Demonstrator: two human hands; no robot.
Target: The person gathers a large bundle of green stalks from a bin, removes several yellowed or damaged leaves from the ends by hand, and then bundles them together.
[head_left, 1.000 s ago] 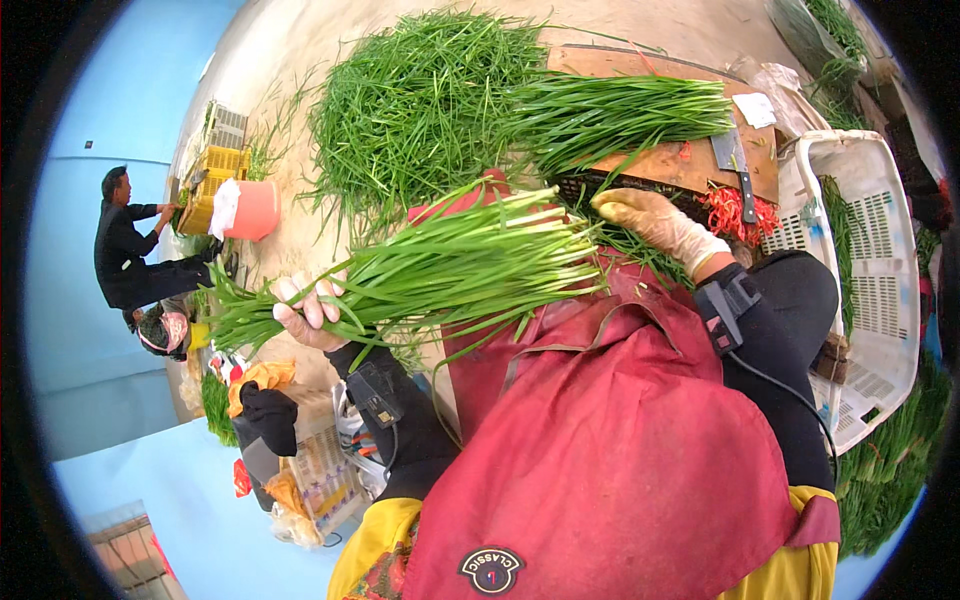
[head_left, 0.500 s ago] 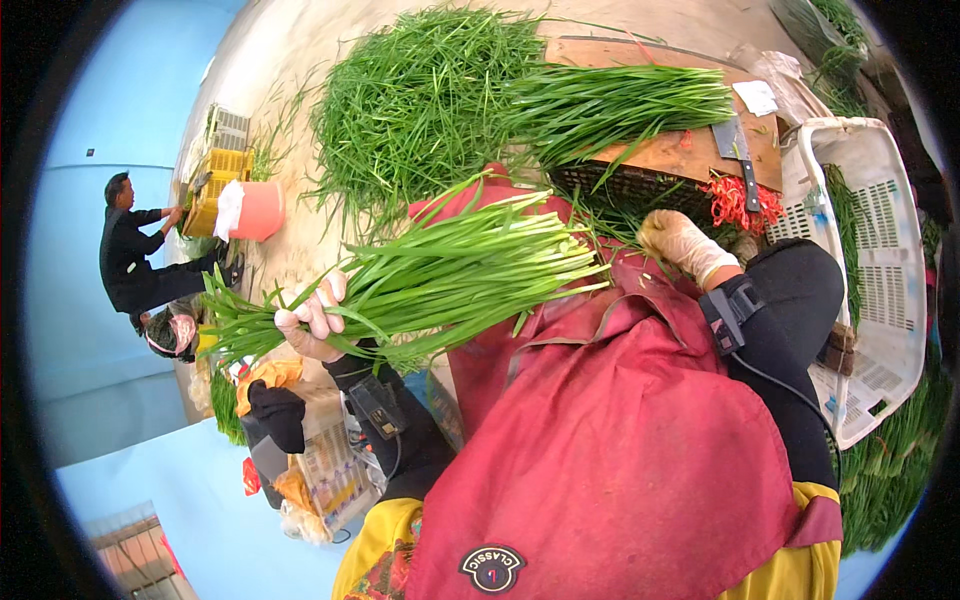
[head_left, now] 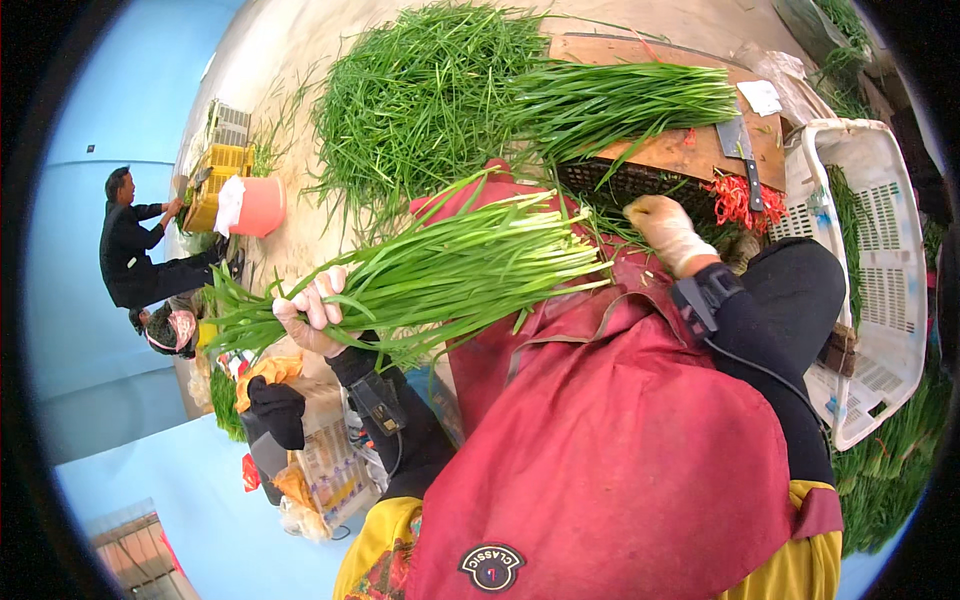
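Note:
A long bunch of green garlic chives (head_left: 450, 270) lies across my lap over a dark red apron (head_left: 620, 430). My left hand (head_left: 312, 308), in a thin pale glove, is closed round its leafy end. The pale cut ends point right, toward my right hand (head_left: 665, 228). That hand, gloved too, is curled closed just beyond the ends and apart from them; whatever its fingers hold is hidden. Ahead of it, another pile of chives (head_left: 620, 105) rests on a wooden board (head_left: 640, 155). A cleaver (head_left: 738, 140) and a clump of red ties (head_left: 732, 200) are on the board's right side.
A big heap of loose chives (head_left: 420, 110) covers the floor ahead. At the right stands a white plastic crate (head_left: 885, 290) with chives inside. A pink bucket (head_left: 260, 207) and yellow crates (head_left: 222, 170) are at the left, where a co-worker (head_left: 135, 245) in black handles something.
My right hand has shifted slightly left and up, toward the chives' cut ends. My left hand and the bunch have barely moved.

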